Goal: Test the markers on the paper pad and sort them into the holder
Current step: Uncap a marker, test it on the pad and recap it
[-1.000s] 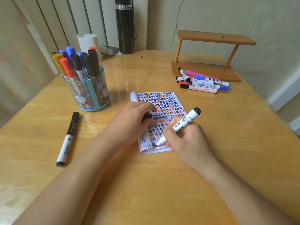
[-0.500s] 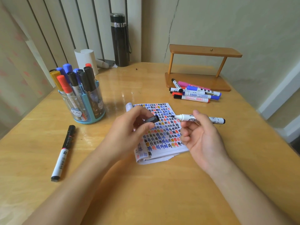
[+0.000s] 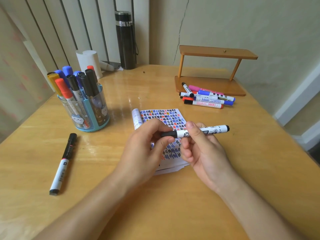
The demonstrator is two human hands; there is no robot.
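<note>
The marker (image 3: 213, 129) has left the paper pad (image 3: 166, 116) and lies level in the right hand (image 3: 206, 153); the left hand (image 3: 145, 153) has pushed its cap (image 3: 168, 134) on

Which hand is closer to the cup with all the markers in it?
Left. The left hand is right of the holder, nearer the person; the right hand, holding the marker, is farther right, past the left hand.

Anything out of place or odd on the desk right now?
One black marker lies loose on the table left of the paper pad, apart from the holder and from the marker pile by the wooden shelf. The pad's left edge curls up. A crack runs up the wall behind.
</note>
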